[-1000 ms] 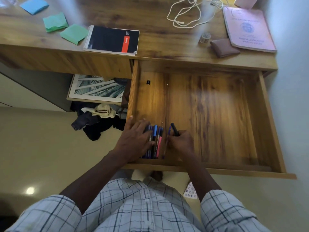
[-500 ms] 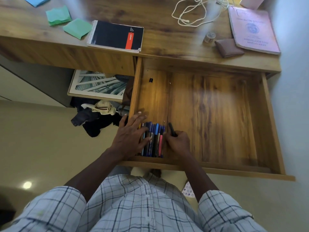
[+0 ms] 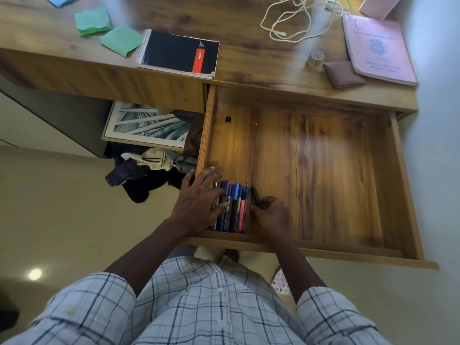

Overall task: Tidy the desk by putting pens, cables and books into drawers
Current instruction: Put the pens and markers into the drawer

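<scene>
The left hand hides part of the pens (the cable runs off the top edge).

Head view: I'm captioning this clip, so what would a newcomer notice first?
The open drawer, pulled out from the desk, holds a row of pens in its near-left corner. The left hand rests on them; the right hand grips a black pen beside them.

We make out a white brand word on the red strip of the black notebook, too blurred to read. The pink book bears upside-down printed lines and a round emblem, illegible to us as well
</scene>
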